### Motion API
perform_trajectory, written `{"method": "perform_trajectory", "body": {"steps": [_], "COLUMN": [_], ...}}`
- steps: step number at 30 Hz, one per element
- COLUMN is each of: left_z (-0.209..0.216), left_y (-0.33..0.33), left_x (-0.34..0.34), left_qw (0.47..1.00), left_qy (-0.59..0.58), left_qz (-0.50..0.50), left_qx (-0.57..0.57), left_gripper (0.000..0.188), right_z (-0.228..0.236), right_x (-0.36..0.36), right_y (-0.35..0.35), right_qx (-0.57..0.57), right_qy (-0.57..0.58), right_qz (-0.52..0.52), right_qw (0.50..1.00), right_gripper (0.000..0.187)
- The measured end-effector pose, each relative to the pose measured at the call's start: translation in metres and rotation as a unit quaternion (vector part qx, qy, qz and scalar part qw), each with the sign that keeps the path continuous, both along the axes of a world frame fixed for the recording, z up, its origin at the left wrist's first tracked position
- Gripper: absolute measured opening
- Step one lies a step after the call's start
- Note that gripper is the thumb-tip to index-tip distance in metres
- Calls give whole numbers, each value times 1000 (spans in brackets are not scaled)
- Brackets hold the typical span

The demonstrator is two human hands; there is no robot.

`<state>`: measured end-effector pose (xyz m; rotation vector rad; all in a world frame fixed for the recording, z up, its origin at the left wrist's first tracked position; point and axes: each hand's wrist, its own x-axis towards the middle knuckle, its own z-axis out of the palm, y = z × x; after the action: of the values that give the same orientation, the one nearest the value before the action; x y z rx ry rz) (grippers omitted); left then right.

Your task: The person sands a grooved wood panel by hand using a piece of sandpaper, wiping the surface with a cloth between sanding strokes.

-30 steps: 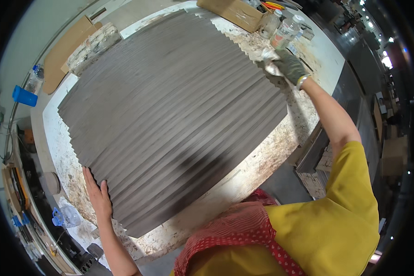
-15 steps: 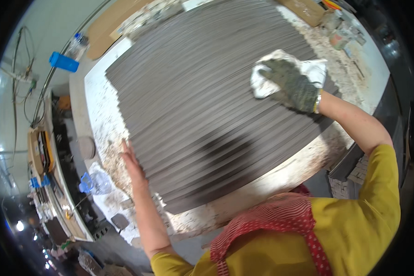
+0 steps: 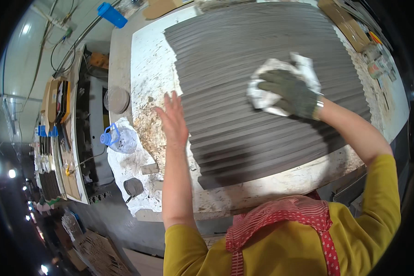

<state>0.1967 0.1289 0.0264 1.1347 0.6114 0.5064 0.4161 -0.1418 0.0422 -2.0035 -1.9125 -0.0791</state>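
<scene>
A large dark grey-brown panel (image 3: pixel 225 96) with ribbed lines and toothed side edges lies flat before me. My right hand (image 3: pixel 296 94), in a dark green glove, grips a bunched white cloth (image 3: pixel 261 96) and presses it onto the panel, right of the middle. Its fingers reach over the cloth, and the palm side is hidden. Bare and with fingers spread, my left hand (image 3: pixel 174 122) rests beside the panel's left edge, over the stained white table surface (image 3: pixel 149 60). Nothing is in it.
Left of my left forearm, a clear bottle with a blue handle (image 3: pixel 124 140) lies on a white cloth (image 3: pixel 122 161), near a dark round piece (image 3: pixel 133 186). A round grey disc (image 3: pixel 118 100) lies farther up. A glass jar (image 3: pixel 378 68) and cardboard box (image 3: pixel 347 23) stand far right.
The view has shifted, so the panel sits farther right and higher. My right hand and the cloth have moved away from the panel's right edge. My left hand's fingers now show more spread.
</scene>
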Motion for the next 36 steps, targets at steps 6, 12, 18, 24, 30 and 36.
{"method": "perform_trajectory", "body": {"steps": [6,12,18,24,30,36], "left_z": [-20,-20,13,16,15,14], "left_y": [1,27,-38,-64,-68,-63], "left_x": [7,-4,27,30,38,29], "left_qw": [995,963,766,605,605,609], "left_qy": [-31,-118,193,298,296,292], "left_qz": [-86,99,-93,-232,-231,-241], "left_qx": [40,-220,606,701,702,697], "left_gripper": [94,76,71,77,74,73], "right_z": [7,11,19,28,61,-17], "right_x": [-67,-118,-47,113,172,99], "right_y": [81,174,38,-187,-241,-148], "right_qx": [-32,119,157,93,162,65], "right_qy": [35,211,94,390,355,-8], "right_qz": [-6,-9,14,-212,-455,-185], "right_qw": [999,970,983,891,800,980], "right_gripper": [52,42,35,26,24,33]}}
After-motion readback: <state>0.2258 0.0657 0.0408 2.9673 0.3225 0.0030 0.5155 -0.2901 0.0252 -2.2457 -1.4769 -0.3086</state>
